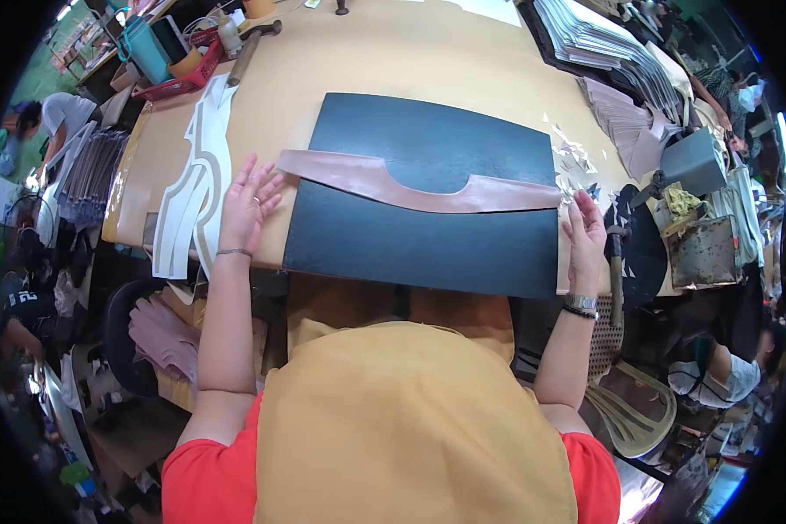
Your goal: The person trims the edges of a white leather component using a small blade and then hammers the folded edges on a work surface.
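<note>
A mauve, leather-like cut piece [349, 175] with a curved notch in its upper edge lies across a dark board [428, 249]. Its left end reaches past the board's edge onto the table. My left hand [251, 201] is beside that end, palm up and fingers spread, holding nothing. Close to the piece's right end, my right hand [587, 231] hovers with its fingers apart and slightly bent; I see nothing in it. White pattern templates [183, 205] lie left of my left hand.
A hammer [251, 57] rests beside a red basket [188, 77] of tools at far left. Another hammer [617, 271] lies right of my right wrist. Leather scraps [572, 157], stacked sheets [598, 44], mauve pieces [618, 122] and a grey box [694, 162] occupy the right side.
</note>
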A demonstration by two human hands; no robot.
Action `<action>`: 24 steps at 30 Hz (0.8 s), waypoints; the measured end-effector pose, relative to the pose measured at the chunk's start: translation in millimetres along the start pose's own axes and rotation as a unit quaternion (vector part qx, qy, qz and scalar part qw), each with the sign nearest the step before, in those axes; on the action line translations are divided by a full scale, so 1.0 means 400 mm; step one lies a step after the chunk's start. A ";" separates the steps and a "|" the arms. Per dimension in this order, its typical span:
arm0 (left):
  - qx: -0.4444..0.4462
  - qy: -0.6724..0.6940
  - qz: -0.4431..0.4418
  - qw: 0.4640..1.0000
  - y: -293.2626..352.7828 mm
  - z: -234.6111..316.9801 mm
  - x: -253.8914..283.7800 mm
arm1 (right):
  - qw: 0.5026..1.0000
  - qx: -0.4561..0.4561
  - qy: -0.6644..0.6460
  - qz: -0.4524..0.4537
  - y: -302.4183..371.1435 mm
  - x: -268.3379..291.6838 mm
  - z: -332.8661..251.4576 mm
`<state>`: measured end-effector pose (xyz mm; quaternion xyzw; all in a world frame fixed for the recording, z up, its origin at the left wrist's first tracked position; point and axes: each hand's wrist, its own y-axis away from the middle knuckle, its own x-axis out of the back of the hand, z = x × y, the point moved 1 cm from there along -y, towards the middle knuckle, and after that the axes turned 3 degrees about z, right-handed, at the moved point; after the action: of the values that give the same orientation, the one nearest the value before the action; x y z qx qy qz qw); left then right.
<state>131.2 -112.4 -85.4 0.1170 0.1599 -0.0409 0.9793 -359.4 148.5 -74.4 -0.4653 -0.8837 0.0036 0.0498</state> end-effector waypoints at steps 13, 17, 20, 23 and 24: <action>0.051 -0.175 -0.016 0.983 -0.057 -0.028 -0.030 | 0.998 0.001 0.066 -0.009 -0.054 -0.021 0.071; 0.035 -0.205 -0.008 0.978 -0.072 -0.031 -0.029 | 0.995 0.019 0.100 -0.022 -0.067 -0.026 0.056; 0.035 -0.189 0.004 0.981 -0.068 -0.033 -0.026 | 0.993 -0.001 0.105 -0.044 -0.081 0.002 0.064; 0.042 -0.193 0.012 0.980 -0.063 -0.034 -0.007 | 0.995 -0.020 0.085 -0.049 -0.068 -0.006 0.059; 0.041 -0.187 0.004 0.981 -0.062 -0.030 -0.006 | 0.994 -0.010 0.096 -0.044 -0.063 -0.013 0.052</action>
<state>122.2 -133.5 -101.1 0.1483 -0.0285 -0.0642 0.9864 -379.2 130.8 -94.2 -0.4242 -0.8946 -0.0520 0.1303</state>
